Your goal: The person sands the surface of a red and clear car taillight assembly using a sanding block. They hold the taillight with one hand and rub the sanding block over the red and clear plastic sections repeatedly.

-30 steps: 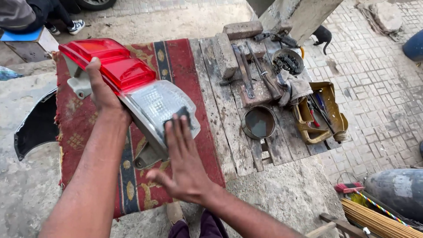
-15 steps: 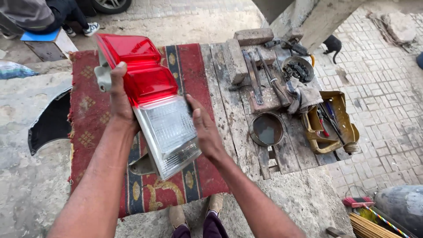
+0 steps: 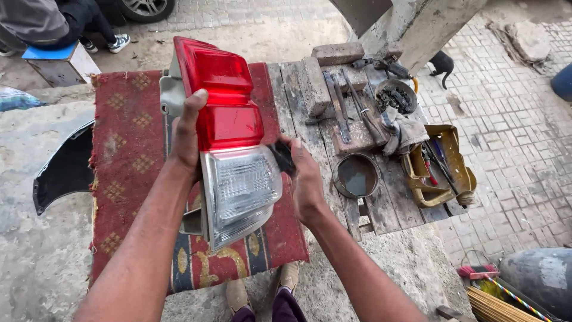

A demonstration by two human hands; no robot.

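A red patterned rug covers the tabletop. Above it, the left hand and right hand each keep a clenched grip on the tail lamp. A yellow tray holds tools; a round bowl holds dark bits.

Two hands are in view, the left hand and the right hand, and between them they hold one tail lamp. One small dark rag sits at the right hand's fingers. One red rug covers part of the ground. One dark fender piece lies at its left edge. Two bricks show, one long and one short. Two round bowls stand on the planks, one shallow and one holding small dark parts. One yellow can, cut open, holds several tools, too tangled to count. One blue-topped stool stands at upper left.
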